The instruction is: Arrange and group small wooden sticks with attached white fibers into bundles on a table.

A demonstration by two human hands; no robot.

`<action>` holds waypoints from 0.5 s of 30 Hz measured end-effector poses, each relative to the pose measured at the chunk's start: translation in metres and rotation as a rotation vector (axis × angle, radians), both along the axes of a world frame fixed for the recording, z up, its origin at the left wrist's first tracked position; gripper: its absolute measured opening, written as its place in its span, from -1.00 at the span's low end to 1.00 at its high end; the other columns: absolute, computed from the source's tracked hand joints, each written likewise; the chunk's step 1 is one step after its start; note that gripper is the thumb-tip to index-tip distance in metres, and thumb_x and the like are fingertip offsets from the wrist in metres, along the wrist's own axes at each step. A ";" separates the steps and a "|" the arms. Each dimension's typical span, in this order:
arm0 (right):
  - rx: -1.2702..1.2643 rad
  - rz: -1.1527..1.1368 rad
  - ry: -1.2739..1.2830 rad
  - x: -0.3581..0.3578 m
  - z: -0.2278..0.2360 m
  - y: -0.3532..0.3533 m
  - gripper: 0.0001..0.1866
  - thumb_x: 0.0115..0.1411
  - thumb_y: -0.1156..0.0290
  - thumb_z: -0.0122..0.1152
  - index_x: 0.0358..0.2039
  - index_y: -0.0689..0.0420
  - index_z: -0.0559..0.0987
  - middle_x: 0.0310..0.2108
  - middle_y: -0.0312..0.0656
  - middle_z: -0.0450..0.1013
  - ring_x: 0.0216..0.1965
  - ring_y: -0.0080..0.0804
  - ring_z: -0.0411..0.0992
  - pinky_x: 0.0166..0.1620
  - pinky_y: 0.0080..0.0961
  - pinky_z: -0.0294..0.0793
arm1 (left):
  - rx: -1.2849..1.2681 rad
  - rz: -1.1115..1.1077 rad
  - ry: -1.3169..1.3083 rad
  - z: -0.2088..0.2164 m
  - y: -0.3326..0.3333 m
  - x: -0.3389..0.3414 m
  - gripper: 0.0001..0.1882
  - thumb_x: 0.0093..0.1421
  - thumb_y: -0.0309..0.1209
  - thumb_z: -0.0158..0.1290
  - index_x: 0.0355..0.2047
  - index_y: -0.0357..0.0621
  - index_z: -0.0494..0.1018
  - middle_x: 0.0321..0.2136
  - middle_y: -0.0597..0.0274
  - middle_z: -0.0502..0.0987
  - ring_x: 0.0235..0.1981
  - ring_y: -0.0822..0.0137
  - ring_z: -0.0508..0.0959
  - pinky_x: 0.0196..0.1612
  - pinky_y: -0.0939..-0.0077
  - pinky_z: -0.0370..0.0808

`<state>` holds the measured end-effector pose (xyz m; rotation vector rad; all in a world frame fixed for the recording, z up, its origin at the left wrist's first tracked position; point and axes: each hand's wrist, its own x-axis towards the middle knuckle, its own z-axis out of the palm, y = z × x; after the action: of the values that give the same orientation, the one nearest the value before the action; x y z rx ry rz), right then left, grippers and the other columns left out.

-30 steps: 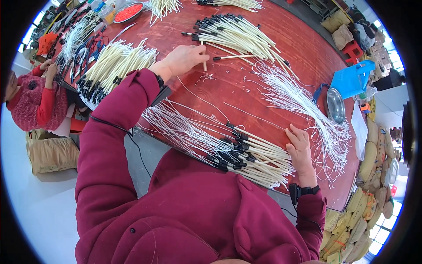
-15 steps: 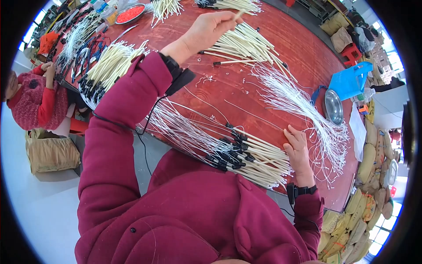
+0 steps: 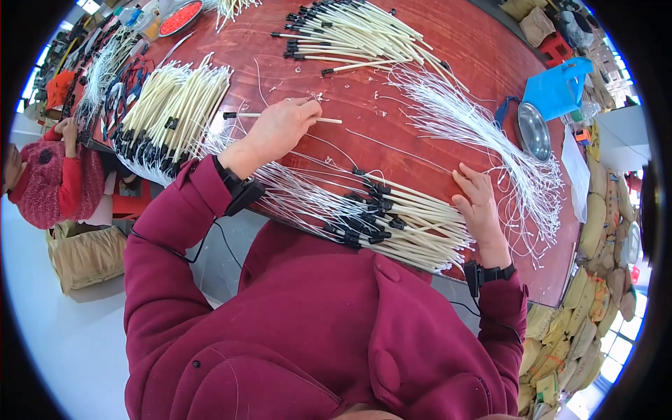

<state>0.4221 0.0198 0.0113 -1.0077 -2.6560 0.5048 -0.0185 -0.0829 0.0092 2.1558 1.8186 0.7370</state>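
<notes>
My left hand (image 3: pixel 280 133) is closed around a pale tube (image 3: pixel 329 120) whose black end cap sticks out on the left, above the table's middle left. On the right, my right hand (image 3: pixel 479 203) has a thin white cord (image 3: pixel 399 150) at its fingertips; the cord stretches left, nearly straight. Between my hands and closest to me lies a bundle of capped tubes (image 3: pixel 420 227) with long white cords (image 3: pixel 294 192) trailing left. Beyond is a fanned pile of capped tubes (image 3: pixel 364 35). Loose white cords (image 3: pixel 476 133) spread beside my right hand.
Another tube pile (image 3: pixel 178 105) lies at left, near a dish of red bits (image 3: pixel 180 19). A metal bowl (image 3: pixel 534 131) and blue container (image 3: pixel 558 89) stand at right. White scraps dot the red table (image 3: pixel 462 49). A co-worker (image 3: pixel 52 175) sits at far left; sacks line the right.
My left hand has come back from the far tube pile, nearer to me and leftward, with a pale tube in it. My right hand has shifted slightly away from me, the cord moving along.
</notes>
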 end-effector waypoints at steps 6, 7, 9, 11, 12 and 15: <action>-0.010 -0.007 -0.008 0.000 0.000 0.000 -0.42 0.19 0.11 0.32 0.12 0.22 0.59 0.23 -0.01 0.41 0.18 -0.01 0.33 0.28 -0.15 0.29 | 0.017 -0.029 0.025 -0.006 0.000 0.000 -0.89 0.32 -0.44 0.05 -0.19 -0.18 0.48 -0.27 0.03 0.58 -0.15 -0.07 0.57 -0.12 0.11 0.50; -0.011 -0.007 -0.011 0.000 0.000 0.000 -0.42 0.19 0.10 0.32 0.13 0.22 0.59 0.23 -0.01 0.41 0.18 -0.01 0.33 0.29 -0.15 0.29 | 0.016 -0.030 0.027 -0.007 0.001 0.001 -0.89 0.32 -0.44 0.05 -0.20 -0.18 0.48 -0.27 0.03 0.58 -0.15 -0.07 0.57 -0.12 0.11 0.51; -0.014 -0.009 -0.017 0.000 0.001 -0.001 -0.42 0.20 0.12 0.29 0.13 0.23 0.59 0.24 0.00 0.41 0.19 -0.01 0.32 0.29 -0.16 0.28 | 0.014 -0.033 0.028 -0.009 0.001 0.002 -0.89 0.31 -0.44 0.05 -0.20 -0.19 0.48 -0.27 0.03 0.59 -0.15 -0.07 0.57 -0.11 0.11 0.51; -0.016 -0.009 -0.026 -0.001 0.002 -0.002 -0.43 0.22 0.15 0.25 0.15 0.24 0.57 0.25 0.01 0.39 0.20 0.00 0.31 0.31 -0.18 0.27 | 0.014 -0.029 0.027 -0.010 0.002 0.002 -0.89 0.31 -0.44 0.06 -0.21 -0.19 0.49 -0.27 0.03 0.59 -0.14 -0.07 0.57 -0.11 0.11 0.51; -0.016 -0.010 -0.025 -0.001 0.002 -0.002 -0.43 0.22 0.15 0.25 0.15 0.24 0.57 0.25 0.01 0.39 0.20 0.00 0.31 0.31 -0.18 0.27 | 0.014 -0.027 0.026 -0.010 0.002 0.002 -0.89 0.31 -0.44 0.06 -0.21 -0.19 0.50 -0.27 0.03 0.59 -0.14 -0.07 0.57 -0.10 0.12 0.51; -0.014 -0.016 0.001 -0.001 0.001 -0.001 -0.40 0.20 0.07 0.32 0.13 0.22 0.59 0.23 0.00 0.41 0.20 -0.02 0.32 0.30 -0.14 0.28 | 0.012 -0.027 0.024 -0.009 0.004 0.003 -0.89 0.30 -0.44 0.07 -0.21 -0.19 0.50 -0.26 0.03 0.59 -0.14 -0.07 0.57 -0.10 0.12 0.52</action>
<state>0.4211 0.0185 0.0124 -1.0313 -2.6453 0.5208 -0.0155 -0.0791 0.0005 2.2015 1.7981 0.7207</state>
